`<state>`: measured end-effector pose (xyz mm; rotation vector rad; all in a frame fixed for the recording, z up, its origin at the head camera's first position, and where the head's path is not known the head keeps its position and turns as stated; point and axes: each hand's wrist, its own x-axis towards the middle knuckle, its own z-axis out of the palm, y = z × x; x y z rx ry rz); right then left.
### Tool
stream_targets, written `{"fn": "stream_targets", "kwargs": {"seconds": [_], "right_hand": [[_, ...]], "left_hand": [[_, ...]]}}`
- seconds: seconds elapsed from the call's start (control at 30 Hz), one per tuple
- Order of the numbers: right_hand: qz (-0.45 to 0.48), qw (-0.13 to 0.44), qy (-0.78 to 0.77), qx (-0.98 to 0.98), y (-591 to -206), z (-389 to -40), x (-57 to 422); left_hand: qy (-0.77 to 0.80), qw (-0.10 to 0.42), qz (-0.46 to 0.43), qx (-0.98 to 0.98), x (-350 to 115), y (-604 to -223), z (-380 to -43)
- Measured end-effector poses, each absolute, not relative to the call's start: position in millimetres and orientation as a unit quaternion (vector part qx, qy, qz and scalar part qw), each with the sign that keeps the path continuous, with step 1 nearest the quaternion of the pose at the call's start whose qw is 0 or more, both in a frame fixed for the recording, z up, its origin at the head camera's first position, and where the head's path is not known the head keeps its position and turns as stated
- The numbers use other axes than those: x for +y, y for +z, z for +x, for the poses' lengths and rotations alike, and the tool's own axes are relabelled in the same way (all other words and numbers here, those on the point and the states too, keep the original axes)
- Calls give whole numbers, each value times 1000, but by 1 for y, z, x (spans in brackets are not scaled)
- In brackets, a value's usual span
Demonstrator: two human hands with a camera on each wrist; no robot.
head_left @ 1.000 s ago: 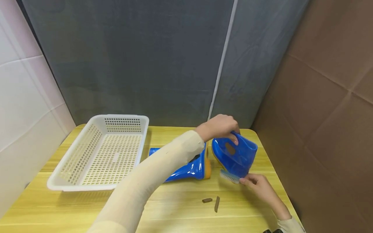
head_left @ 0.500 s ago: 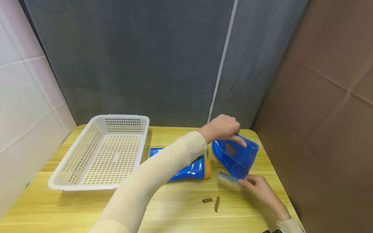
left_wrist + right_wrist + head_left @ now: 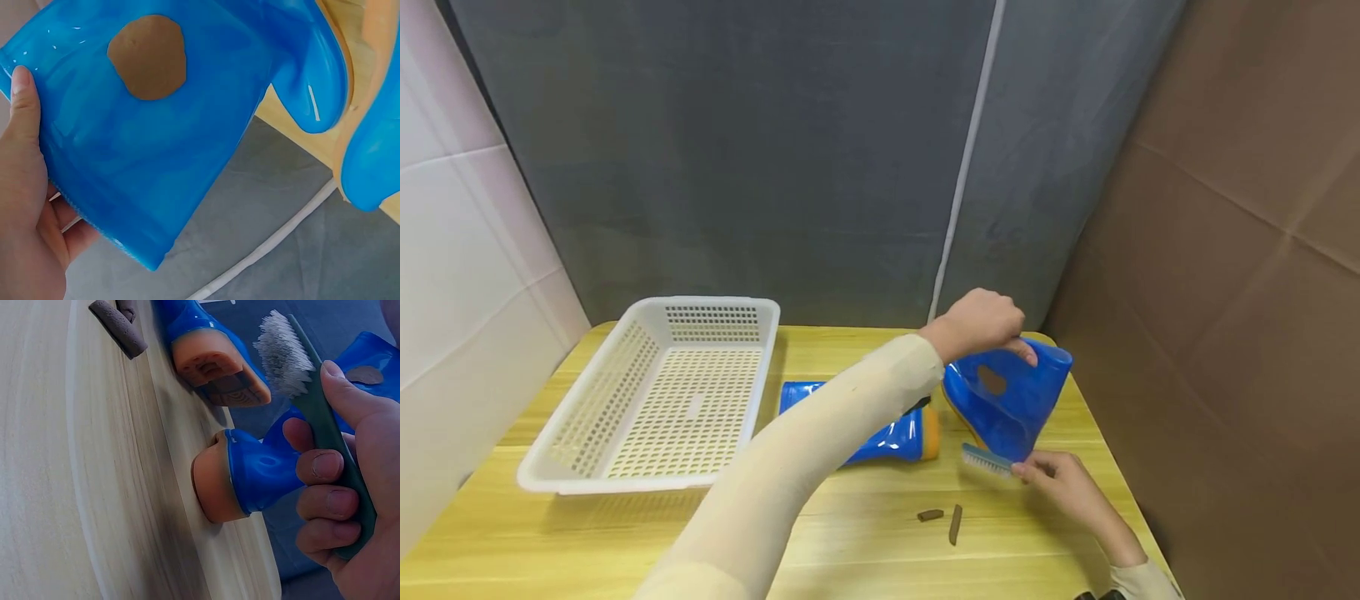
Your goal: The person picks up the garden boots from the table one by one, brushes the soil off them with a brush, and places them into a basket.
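Note:
My left hand (image 3: 983, 321) grips a shiny blue rubber boot (image 3: 1033, 396) by its top rim, thumb on the outer side and fingers inside the opening. The boot's shaft leans right, and its orange sole shows on the table in the right wrist view. A flat, roundish brown patch (image 3: 150, 56) sits on the shaft. My right hand (image 3: 1063, 483) holds a scrubbing brush (image 3: 322, 415) by its green handle, fingers curled round it. The brush's white bristles (image 3: 281, 356) are close to the boot's heel, below the patch. A second blue boot (image 3: 891, 442) lies on its side, partly hidden by my left sleeve.
A white perforated plastic basket (image 3: 647, 482) stands on the left of the wooden table (image 3: 850, 533). Two small brown sticks (image 3: 955, 525) lie near the front, left of my right hand. Dark grey cloth (image 3: 737, 167) hangs behind, and a brown sheet (image 3: 1240, 292) borders the right side.
The held boot's shaft has tipped up and slightly right with my left hand. The brush has turned so its bristles face more downward, a little lower beside the boot.

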<state>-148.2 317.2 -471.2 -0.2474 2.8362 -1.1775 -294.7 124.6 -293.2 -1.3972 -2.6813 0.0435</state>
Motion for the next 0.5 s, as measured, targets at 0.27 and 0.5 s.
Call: {"fn": "stream_targets", "kwargs": {"seconds": [0.27,0.5], "right_hand": [[-97,29,-387,916,-469,-142,317],[-97,27,-386,917,-468,-136,314]], "left_hand": [[20,75,-459,-885,144,-284,-298],[13,89,-461,-883,157,-270,-306]]}}
